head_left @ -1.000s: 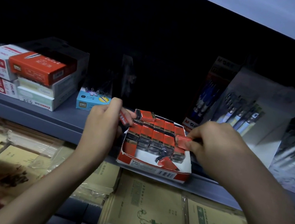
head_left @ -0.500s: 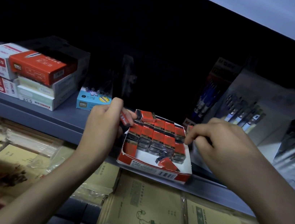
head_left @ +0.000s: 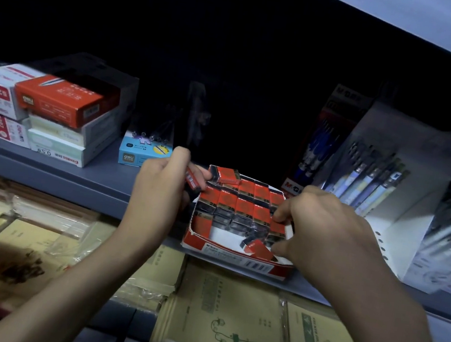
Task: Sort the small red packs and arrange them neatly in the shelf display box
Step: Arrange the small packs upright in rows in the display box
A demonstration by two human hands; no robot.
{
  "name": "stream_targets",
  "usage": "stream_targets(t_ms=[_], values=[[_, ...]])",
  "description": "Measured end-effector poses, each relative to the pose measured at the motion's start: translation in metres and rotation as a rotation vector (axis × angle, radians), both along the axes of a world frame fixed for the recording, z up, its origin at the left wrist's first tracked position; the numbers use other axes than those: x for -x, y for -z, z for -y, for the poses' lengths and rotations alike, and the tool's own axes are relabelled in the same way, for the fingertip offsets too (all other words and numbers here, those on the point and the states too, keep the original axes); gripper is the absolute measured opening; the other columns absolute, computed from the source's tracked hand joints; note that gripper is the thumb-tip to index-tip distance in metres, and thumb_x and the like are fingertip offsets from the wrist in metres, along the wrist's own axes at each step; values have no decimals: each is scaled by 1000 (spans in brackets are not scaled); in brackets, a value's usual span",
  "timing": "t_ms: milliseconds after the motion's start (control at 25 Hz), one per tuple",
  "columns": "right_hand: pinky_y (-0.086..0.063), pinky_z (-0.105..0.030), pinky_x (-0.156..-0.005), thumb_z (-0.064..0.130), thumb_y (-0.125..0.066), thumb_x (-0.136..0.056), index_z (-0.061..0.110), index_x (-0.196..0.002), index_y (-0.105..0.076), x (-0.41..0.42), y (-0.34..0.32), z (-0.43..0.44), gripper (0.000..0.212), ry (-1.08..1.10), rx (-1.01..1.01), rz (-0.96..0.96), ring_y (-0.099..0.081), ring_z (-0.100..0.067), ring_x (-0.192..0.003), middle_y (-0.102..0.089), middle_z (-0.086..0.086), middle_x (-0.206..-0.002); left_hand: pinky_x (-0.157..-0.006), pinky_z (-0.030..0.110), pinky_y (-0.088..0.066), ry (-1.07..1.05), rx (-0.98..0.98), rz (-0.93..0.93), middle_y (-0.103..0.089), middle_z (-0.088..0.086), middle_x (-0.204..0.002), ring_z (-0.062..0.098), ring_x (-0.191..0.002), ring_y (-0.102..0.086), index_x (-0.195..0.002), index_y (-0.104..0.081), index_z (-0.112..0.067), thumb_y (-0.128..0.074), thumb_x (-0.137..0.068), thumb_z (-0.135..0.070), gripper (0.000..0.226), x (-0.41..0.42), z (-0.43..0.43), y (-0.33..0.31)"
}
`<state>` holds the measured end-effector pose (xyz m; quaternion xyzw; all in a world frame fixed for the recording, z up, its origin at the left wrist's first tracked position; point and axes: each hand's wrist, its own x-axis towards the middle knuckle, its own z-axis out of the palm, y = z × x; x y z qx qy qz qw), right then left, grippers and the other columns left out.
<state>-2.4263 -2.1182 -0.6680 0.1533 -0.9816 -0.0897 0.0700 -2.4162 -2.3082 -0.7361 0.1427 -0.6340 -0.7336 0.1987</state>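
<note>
— Where are the red packs?

— I see most of the red packs (head_left: 243, 202) standing in rows at the back of the display box (head_left: 235, 260), which sits at the front edge of the shelf (head_left: 86, 180). A loose pack (head_left: 258, 248) lies tilted in the box's bare front part. A top pack (head_left: 225, 175) lies across the rows at the box's back-left corner.

— And the hands?

— The left hand (head_left: 158, 187), just left of the box, has its fingers curled round a held pack (head_left: 192, 180). The right hand (head_left: 326, 231) is at the box's right side, with forefinger and thumb either side of the front row's end pack. I cannot tell whether they grip it.

— Around the box?

— A blue box (head_left: 140, 153) to its left, stacked boxes (head_left: 53, 106) farther left, pen packs (head_left: 368, 176) to its right, and notebooks (head_left: 225, 330) below.
</note>
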Motion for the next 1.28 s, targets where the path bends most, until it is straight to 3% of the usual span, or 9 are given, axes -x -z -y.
stream_targets(t_ms=[280, 520, 600, 840, 920, 1000, 1160, 1280], values=[[-37, -30, -69, 52, -74, -86, 38, -120, -71, 4, 0, -8, 37, -44, 51, 44, -55, -15, -93, -45, 13, -97, -75, 43, -44, 16, 17, -26, -80, 4, -91, 49, -95, -64, -48, -64, -21, -41, -100, -29, 58, 0, 2, 4], [-37, -30, -69, 48, -65, -94, 36, -120, -72, -1, 7, -14, 29, -88, 121, 41, -55, -14, -91, -40, 14, -90, -64, 36, -39, 27, 45, -19, -80, 3, -90, 14, -58, -51, -47, -64, -21, -42, -99, -30, 56, -2, 0, 4], [-39, -28, -70, 43, -62, -97, 37, -122, -70, -1, 6, -16, 28, -106, 175, 71, -54, -12, -91, -40, 15, -92, -60, 34, -37, 30, 34, -18, -80, 3, -91, 11, -53, -47, -47, -62, -20, -42, -100, -27, 58, -3, 0, 2], [-51, -35, -85, 17, -42, -103, 41, -131, -63, -6, -6, -24, 42, -129, 259, 107, -57, -16, -101, -50, 11, -109, -74, 43, -44, 4, 38, -17, -80, 4, -92, 52, -96, -63, -50, -63, -20, -41, -101, -28, 56, -1, 0, 3], [-50, -34, -74, 14, -47, -101, 46, -130, -53, -9, -12, -29, 44, -135, 295, 125, -57, -14, -91, -55, 12, -98, -75, 43, -44, 1, 41, -23, -80, 5, -92, 52, -101, -63, -49, -63, -21, -41, -101, -28, 57, -1, -1, 3], [-48, -35, -62, 15, -58, -98, 42, -118, -45, -8, -13, -32, 36, -122, 375, 129, -57, -12, -74, -59, 8, -78, -75, 44, -45, -4, 37, -25, -80, 6, -92, 52, -100, -63, -50, -63, -20, -41, -101, -27, 56, -1, -1, 2], [-55, -40, -72, 19, -71, -91, 33, -97, -51, 2, -8, -31, 26, -45, 475, 80, -61, -13, -73, -63, 6, -78, -88, 63, -54, 0, 31, -18, -80, 5, -91, 50, -101, -66, -51, -63, -19, -42, -100, -28, 54, 0, -1, 2], [-56, -37, -71, 18, -74, -89, 34, -95, -57, 6, -7, -30, 24, -52, 503, 55, -62, -11, -71, -64, 6, -76, -83, 59, -54, 6, 29, -19, -80, 6, -91, 50, -100, -66, -50, -65, -21, -42, -95, -33, 51, 0, 0, 2]])
